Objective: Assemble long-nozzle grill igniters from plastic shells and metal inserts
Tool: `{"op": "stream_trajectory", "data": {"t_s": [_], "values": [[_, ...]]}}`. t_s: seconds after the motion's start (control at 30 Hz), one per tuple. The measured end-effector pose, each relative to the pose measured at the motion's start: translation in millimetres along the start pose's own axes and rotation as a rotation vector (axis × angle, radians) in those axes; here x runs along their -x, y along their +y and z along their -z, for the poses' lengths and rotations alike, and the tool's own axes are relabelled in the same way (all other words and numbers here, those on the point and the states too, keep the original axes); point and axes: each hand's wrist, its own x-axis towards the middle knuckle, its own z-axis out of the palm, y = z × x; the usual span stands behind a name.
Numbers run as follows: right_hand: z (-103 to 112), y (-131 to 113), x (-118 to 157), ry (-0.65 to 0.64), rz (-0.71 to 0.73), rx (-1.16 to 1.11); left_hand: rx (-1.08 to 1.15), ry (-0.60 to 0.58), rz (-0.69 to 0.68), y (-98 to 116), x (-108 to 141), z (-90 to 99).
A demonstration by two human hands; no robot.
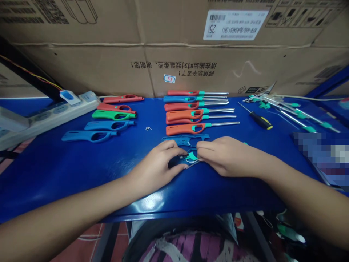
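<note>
Near the table's front, my left hand (160,162) curls its thumb and fingers around the handle end of a blue lighter casing half (183,160). My right hand (225,156) pinches the same lighter at its front end, its fingertips partly hiding it. Between the hands show a green trigger (192,156) and thin pale wires lying in the casing. Just behind them lies another blue casing half (177,139), its hollow inside facing up. Farther back, several assembled stick lighters (185,129), mostly orange-red and one blue, lie in a row with metal tubes pointing right.
Several empty casings (89,136) in blue, green and red lie left, beside a power strip (62,111). A screwdriver (260,120) and metal lighter tubes with green parts (294,109) lie right. A large cardboard box (103,69) stands behind the blue table (117,160).
</note>
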Motion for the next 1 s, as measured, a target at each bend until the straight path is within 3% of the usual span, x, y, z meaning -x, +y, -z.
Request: {"op": "stream_trajectory", "data": {"t_s": [0.3,0.5,0.57,0.67,0.73,0.83,0.9,0.97,1.0], "values": [[7,0,-1,-0.010,-0.040,-0.105,-0.105,0.000,-0.089,1,4,-0.8],[4,0,0,0.014,-0.040,-0.086,-0.359,-0.065,-0.193,2,6,-1.0],[4,2,2,0.074,-0.018,-0.116,-0.438,-0.079,-0.215,4,7,-0.8],[8,17,7,0.298,-0.035,-0.165,-0.507,-0.086,-0.242,5,9,-0.3],[11,38,13,0.476,-0.163,-0.118,-0.536,-0.088,-0.253,6,9,0.2],[12,81,30,0.665,-0.543,0.036,-0.535,-0.094,-0.258,6,9,0.8],[10,110,45,0.668,-0.825,0.091,-0.508,-0.090,-0.264,5,8,0.9],[5,135,62,0.547,-1.180,0.125,-0.490,-0.077,-0.281,3,7,0.7],[2,144,70,0.522,-1.287,0.131,-0.488,-0.068,-0.293,2,7,0.5]]}}
